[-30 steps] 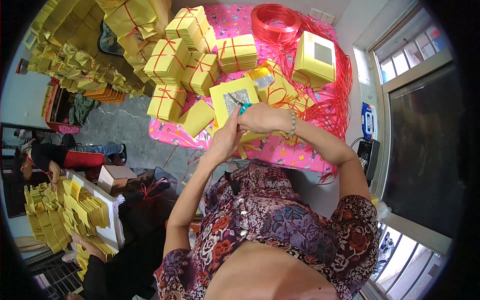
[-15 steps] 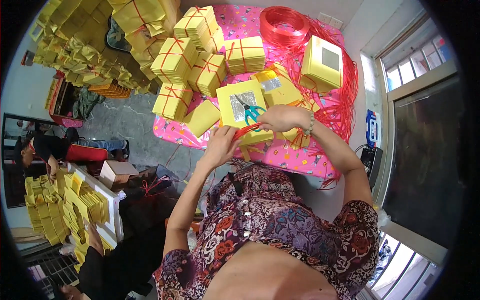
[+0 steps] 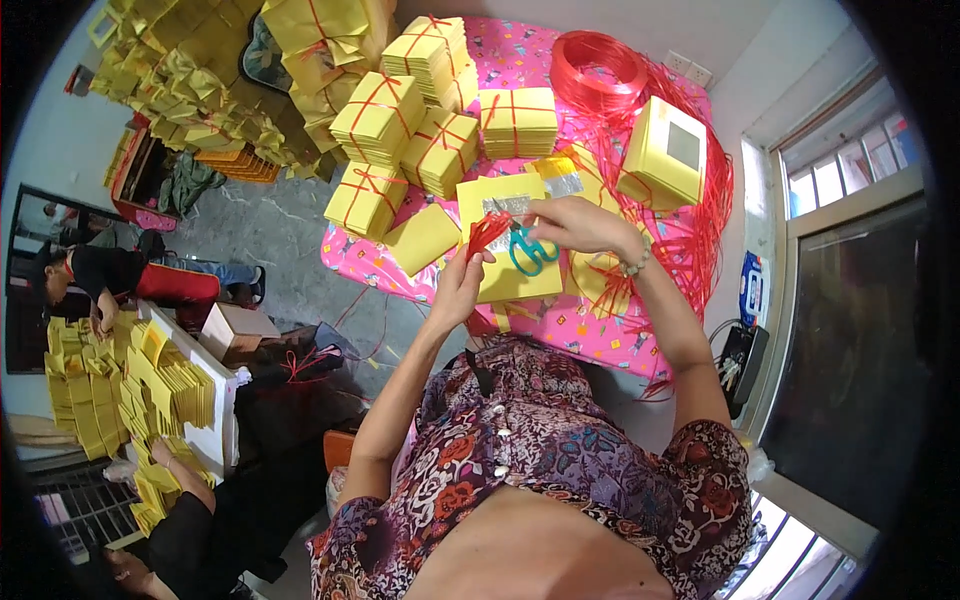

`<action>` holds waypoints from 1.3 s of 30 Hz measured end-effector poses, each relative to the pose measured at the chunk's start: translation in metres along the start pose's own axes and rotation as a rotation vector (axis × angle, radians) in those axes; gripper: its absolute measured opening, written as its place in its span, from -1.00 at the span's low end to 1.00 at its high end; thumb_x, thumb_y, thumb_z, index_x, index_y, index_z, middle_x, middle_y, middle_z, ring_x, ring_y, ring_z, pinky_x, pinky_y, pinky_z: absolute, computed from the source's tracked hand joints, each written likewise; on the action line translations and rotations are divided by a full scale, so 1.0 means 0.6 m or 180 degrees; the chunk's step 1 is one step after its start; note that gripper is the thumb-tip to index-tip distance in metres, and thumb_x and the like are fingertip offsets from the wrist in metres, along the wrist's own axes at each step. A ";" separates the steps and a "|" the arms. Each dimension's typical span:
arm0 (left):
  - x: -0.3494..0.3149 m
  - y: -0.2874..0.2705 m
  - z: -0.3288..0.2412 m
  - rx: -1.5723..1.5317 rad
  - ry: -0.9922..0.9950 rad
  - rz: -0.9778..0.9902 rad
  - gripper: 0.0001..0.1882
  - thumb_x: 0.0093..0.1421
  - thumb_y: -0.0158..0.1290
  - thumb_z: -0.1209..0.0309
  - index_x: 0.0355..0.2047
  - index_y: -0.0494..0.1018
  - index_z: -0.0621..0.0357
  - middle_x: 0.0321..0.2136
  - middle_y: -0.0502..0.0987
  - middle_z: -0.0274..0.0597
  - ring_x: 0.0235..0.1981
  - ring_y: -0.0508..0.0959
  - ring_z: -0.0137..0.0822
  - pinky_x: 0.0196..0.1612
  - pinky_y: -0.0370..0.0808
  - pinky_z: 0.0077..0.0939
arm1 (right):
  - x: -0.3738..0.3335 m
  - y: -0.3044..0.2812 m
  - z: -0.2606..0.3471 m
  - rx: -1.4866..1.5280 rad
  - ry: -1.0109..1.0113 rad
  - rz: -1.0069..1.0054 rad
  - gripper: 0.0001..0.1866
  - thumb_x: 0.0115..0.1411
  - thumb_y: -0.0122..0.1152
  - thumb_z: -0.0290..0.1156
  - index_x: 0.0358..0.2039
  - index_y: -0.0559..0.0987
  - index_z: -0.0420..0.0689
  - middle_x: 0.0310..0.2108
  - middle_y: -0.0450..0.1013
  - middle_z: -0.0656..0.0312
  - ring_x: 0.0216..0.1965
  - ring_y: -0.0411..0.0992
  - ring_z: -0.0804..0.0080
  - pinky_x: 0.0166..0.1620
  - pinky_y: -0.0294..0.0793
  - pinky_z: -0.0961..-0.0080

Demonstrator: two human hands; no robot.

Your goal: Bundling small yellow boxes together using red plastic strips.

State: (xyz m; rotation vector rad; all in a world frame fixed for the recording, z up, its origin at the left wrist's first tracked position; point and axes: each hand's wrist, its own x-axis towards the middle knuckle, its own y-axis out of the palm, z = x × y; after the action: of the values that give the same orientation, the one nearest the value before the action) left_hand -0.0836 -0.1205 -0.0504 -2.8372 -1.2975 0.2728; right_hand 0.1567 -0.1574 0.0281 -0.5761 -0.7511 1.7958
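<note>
My left hand (image 3: 460, 285) grips a small bundle of red plastic strings (image 3: 488, 231), whose loose ends fan out above the fingers. To its right, my right hand (image 3: 580, 226) is curled just beside the strings, over the scissors; what its fingertips pinch, if anything, is hidden. The scissors (image 3: 533, 252) with teal handles lie on a yellow paper sheet (image 3: 515, 285) with a silver patch, their blades partly covered by the strings. Left of this sheet is a plain yellow sheet (image 3: 422, 240).
Red-tied yellow paper stacks (image 3: 375, 118) stand on the pink patterned table (image 3: 350, 258). A red string coil (image 3: 600, 68) and another yellow stack (image 3: 650, 175) are at right, amid loose red strings. Two people work at left beside a white table (image 3: 228, 425) of yellow paper.
My hands have moved apart. The left now lifts the string bundle upright, and the right has let go of its lower end. The whole view has shifted slightly.
</note>
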 end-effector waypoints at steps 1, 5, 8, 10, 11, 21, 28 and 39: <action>0.000 0.000 0.008 0.0001 0.0014 -0.0037 -0.76 0.31 -0.25 0.31 -0.28 0.36 0.18 -0.73 0.17 -0.46 -0.72 0.18 -0.59 -0.66 0.14 -0.60 | 0.002 0.004 -0.005 -0.0029 0.0206 -0.0092 -0.66 0.21 0.01 -0.17 -0.27 0.47 -0.23 -0.42 0.45 0.04 -0.37 0.45 0.19 -0.27 0.39 0.36; 0.011 0.027 0.013 -0.0874 -0.0022 -0.0183 -0.76 0.34 -0.27 0.26 -0.23 0.33 0.13 -0.70 0.11 -0.54 -0.75 0.08 -0.69 -0.71 0.02 -0.77 | 0.021 0.093 -0.025 0.1215 0.0621 -0.1162 -0.70 0.27 -0.07 -0.26 -0.16 0.50 -0.19 -0.31 0.46 0.30 -0.25 0.42 0.54 -0.26 0.42 0.63; 0.015 0.041 0.003 -0.0953 0.0020 -0.0250 -0.74 0.34 -0.28 0.25 -0.20 0.33 0.13 -0.69 0.13 -0.54 -0.74 0.09 -0.67 -0.70 0.04 -0.76 | 0.046 0.138 0.035 0.3677 0.0992 -0.1533 -0.74 0.28 -0.09 -0.32 -0.16 0.49 -0.18 -0.26 0.43 0.36 -0.24 0.39 0.61 -0.27 0.39 0.73; 0.017 0.054 -0.002 -0.0813 0.0248 -0.0494 -0.74 0.34 -0.29 0.25 -0.19 0.33 0.11 -0.68 0.16 -0.53 -0.73 0.12 -0.67 -0.68 0.06 -0.77 | 0.056 0.174 0.029 0.3760 0.0908 -0.1749 -0.75 0.27 -0.08 -0.35 -0.16 0.48 -0.19 -0.26 0.43 0.37 -0.25 0.38 0.63 -0.28 0.39 0.74; 0.020 0.058 0.001 -0.0878 0.0148 -0.0600 -0.74 0.34 -0.28 0.25 -0.17 0.34 0.10 -0.66 0.19 -0.54 -0.70 0.15 -0.67 -0.66 0.08 -0.77 | 0.062 0.187 0.031 0.3849 0.0836 -0.1958 -0.76 0.26 -0.08 -0.38 -0.15 0.47 -0.21 -0.26 0.43 0.38 -0.26 0.37 0.66 -0.28 0.39 0.74; 0.008 0.027 -0.070 -0.1325 0.0631 -0.1393 -0.78 0.30 -0.20 0.26 -0.36 0.33 0.13 -0.54 0.39 -0.37 -0.51 0.36 -0.52 -0.46 0.33 -0.65 | 0.059 0.221 0.077 0.3998 0.0461 -0.1055 -0.33 0.30 -0.48 0.11 0.16 0.18 -0.19 0.09 0.22 0.15 0.11 0.19 0.43 0.11 0.21 0.53; -0.017 -0.172 -0.138 -0.2962 0.0904 -0.1244 -0.74 0.29 -0.16 0.17 -0.46 0.30 0.02 -0.70 0.10 -0.53 -0.75 0.03 -0.63 -0.71 -0.02 -0.70 | 0.007 0.166 0.054 0.3503 0.0674 0.1715 -0.66 0.32 -0.20 -0.15 -0.41 0.38 -0.13 -0.67 0.10 0.48 -0.65 0.08 0.70 -0.55 0.13 0.73; -0.166 -0.452 0.166 -0.2958 0.0686 -0.2757 -0.76 0.26 -0.22 0.31 -0.53 0.30 0.05 -0.74 0.09 -0.47 -0.77 0.05 -0.59 -0.75 0.00 -0.63 | -0.112 -0.012 -0.078 0.2497 0.1398 0.1817 -0.61 0.30 -0.16 -0.07 -0.46 0.40 -0.12 -0.67 0.14 0.47 -0.68 0.09 0.72 -0.59 0.13 0.72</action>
State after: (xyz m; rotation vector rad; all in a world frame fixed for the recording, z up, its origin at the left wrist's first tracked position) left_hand -0.3669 -0.0239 -0.1113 -2.2567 -2.9175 -0.8060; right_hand 0.2157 -0.2088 0.0030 -0.6388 0.4699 2.1647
